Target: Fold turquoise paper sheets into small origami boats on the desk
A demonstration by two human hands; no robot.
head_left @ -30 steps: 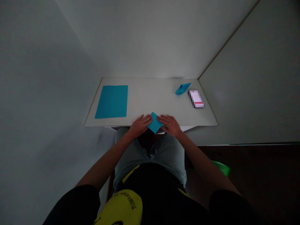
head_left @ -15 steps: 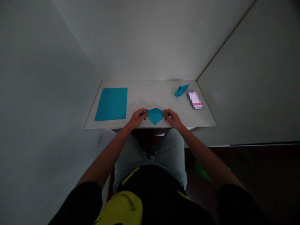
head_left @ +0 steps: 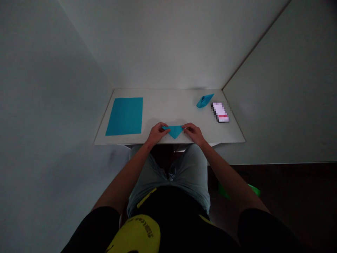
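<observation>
A small folded piece of blue paper (head_left: 175, 131), now a downward-pointing triangle, lies near the front edge of the white table (head_left: 171, 109). My left hand (head_left: 156, 133) pinches its left corner and my right hand (head_left: 193, 133) pinches its right corner. Both hands have their fingers closed on the paper. My forearms reach in from below over my lap.
A flat blue sheet (head_left: 125, 116) lies at the table's left. A finished blue paper boat (head_left: 204, 101) stands at the back right, next to a phone (head_left: 220, 112) with a blurred screen. White walls close in on three sides. A green object (head_left: 252, 190) sits on the dark floor.
The blue paper went from a diamond shape to a flatter triangle. My hands shifted from pressing its sides to pinching its left and right corners.
</observation>
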